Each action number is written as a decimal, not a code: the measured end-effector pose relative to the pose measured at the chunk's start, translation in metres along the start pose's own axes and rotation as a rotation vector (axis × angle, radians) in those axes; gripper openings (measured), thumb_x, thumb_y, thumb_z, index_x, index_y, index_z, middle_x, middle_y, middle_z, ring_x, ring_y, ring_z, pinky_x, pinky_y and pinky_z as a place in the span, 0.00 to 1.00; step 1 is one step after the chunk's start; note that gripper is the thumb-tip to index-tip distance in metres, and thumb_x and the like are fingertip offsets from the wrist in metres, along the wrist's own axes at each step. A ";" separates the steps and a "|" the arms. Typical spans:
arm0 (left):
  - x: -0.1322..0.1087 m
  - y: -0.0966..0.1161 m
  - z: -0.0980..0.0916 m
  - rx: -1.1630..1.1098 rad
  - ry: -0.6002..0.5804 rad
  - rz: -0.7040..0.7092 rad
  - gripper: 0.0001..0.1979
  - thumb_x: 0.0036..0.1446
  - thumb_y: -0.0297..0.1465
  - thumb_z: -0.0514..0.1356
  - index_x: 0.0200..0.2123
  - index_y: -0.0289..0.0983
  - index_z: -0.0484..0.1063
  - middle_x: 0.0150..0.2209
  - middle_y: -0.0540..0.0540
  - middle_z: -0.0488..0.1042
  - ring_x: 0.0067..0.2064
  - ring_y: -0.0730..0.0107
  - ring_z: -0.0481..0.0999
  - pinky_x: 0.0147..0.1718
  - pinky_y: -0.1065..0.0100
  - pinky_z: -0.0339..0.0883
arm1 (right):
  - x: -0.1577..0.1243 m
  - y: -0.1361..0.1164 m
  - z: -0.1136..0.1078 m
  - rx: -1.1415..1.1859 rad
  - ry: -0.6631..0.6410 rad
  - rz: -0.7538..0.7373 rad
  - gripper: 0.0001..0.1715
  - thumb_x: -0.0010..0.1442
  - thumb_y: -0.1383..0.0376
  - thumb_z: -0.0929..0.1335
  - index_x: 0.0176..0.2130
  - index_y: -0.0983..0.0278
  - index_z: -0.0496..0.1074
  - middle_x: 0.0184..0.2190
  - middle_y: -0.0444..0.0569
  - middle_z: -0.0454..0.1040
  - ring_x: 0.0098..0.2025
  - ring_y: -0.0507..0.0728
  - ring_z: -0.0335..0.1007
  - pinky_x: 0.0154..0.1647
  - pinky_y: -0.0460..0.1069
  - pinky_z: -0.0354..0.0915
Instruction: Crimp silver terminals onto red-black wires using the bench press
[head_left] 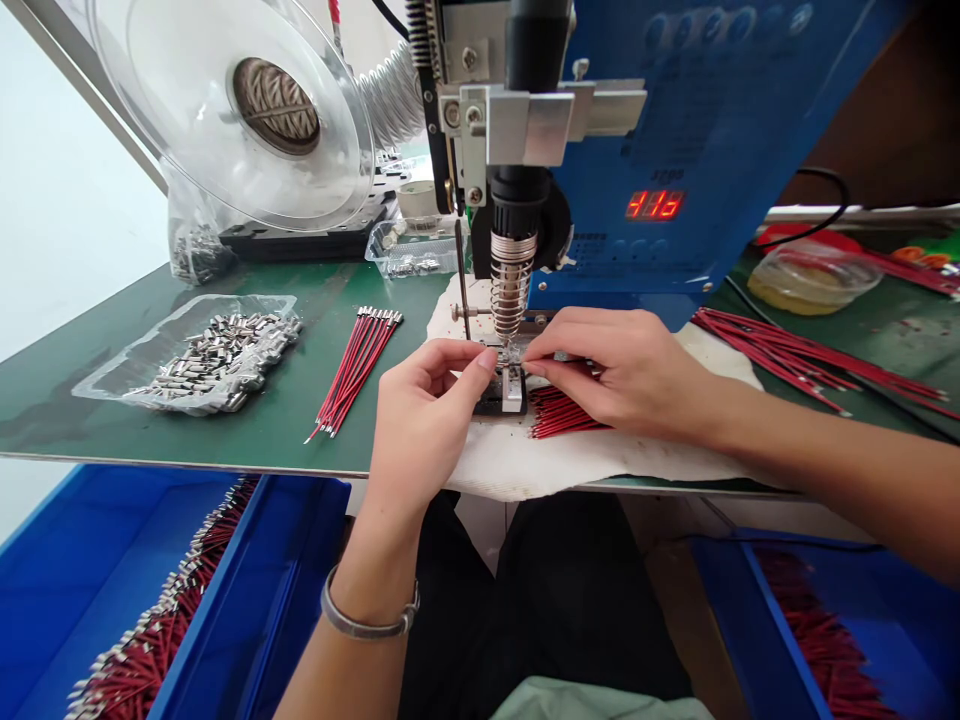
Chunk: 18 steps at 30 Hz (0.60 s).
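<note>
My left hand (427,400) is closed in a pinch at the small metal fixture (510,385) under the soldering tip (511,290); what it pinches is too small to name. My right hand (622,365) pinches from the other side, its fingertips at the same fixture, resting over a bundle of red wires (559,415). Both hands lie on a white cloth (525,460). The blue machine (712,150) stands just behind, showing red digits (655,205).
A clear tray of small metal parts (210,360) and a bundle of red wires (358,365) lie left on the green bench (300,300). More red wires (810,360) lie right. A clear solder reel (247,100) hangs upper left. Blue bins (262,600) sit below.
</note>
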<state>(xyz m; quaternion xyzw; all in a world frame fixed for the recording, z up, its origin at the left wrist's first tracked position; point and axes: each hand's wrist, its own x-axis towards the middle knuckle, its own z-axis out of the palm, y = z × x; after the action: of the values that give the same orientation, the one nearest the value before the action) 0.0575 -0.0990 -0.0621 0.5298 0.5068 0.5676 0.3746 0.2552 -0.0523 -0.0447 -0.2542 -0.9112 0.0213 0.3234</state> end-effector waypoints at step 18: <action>-0.001 0.004 0.002 0.004 0.025 0.029 0.13 0.61 0.37 0.64 0.28 0.36 0.72 0.24 0.51 0.69 0.26 0.76 0.67 0.29 0.72 0.62 | 0.002 -0.002 -0.002 -0.004 -0.028 0.068 0.09 0.66 0.68 0.66 0.39 0.64 0.77 0.35 0.49 0.79 0.36 0.55 0.74 0.37 0.49 0.67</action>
<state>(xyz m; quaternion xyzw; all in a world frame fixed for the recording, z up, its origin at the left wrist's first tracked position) 0.0599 -0.1005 -0.0589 0.5307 0.5049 0.5784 0.3591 0.2535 -0.0535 -0.0415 -0.2852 -0.9065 0.0338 0.3093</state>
